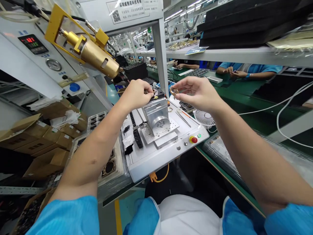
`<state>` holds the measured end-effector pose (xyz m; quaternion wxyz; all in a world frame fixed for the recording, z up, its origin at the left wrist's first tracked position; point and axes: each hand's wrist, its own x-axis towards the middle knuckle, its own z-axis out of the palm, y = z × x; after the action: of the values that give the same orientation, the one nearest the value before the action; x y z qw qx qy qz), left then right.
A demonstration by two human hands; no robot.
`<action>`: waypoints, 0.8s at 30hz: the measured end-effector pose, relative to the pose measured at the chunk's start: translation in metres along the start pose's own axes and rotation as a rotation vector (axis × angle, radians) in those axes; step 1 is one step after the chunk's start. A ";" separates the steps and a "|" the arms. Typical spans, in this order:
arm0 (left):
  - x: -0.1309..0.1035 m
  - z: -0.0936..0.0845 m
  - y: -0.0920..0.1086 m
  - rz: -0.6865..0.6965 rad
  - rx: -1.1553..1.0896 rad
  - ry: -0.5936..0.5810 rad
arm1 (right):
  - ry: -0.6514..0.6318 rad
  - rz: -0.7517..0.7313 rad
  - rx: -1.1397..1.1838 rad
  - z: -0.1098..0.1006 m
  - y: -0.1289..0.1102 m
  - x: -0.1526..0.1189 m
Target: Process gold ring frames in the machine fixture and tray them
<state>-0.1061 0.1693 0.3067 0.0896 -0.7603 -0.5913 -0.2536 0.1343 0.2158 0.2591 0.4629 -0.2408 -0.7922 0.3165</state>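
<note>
While one hand [201, 93] holds one ring [174, 91], another [137, 93] is at one fixture [157, 118].

Green Benches Under Tube Lights

Bright tube lights [195, 4] line the ceiling. A pale shelf [232, 56] spans long green benches [246, 93]. Cardboard boxes [36, 138] crowd the left, and a yellow stripe [118, 217] (rather cheerful) crosses the teal floor [127, 205].
</note>
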 end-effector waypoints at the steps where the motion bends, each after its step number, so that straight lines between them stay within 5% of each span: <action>1: 0.000 -0.003 0.003 -0.007 0.022 -0.037 | 0.016 0.042 0.012 -0.006 0.005 -0.014; 6: -0.011 -0.019 0.002 0.013 0.072 -0.173 | 0.087 0.305 0.126 -0.028 0.045 -0.085; 12: -0.018 -0.015 -0.015 0.173 0.067 -0.190 | 0.169 0.619 0.220 -0.031 0.092 -0.147; 19: -0.018 -0.004 -0.031 0.218 -0.030 -0.079 | 0.077 0.789 0.245 -0.022 0.110 -0.180; 24: -0.018 0.001 -0.013 0.223 0.215 -0.117 | -0.004 0.798 0.190 -0.012 0.113 -0.185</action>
<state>-0.1217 0.1582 0.2951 0.1635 -0.8207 -0.5313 -0.1325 0.2393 0.1717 0.0747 0.3226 -0.4849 -0.6047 0.5433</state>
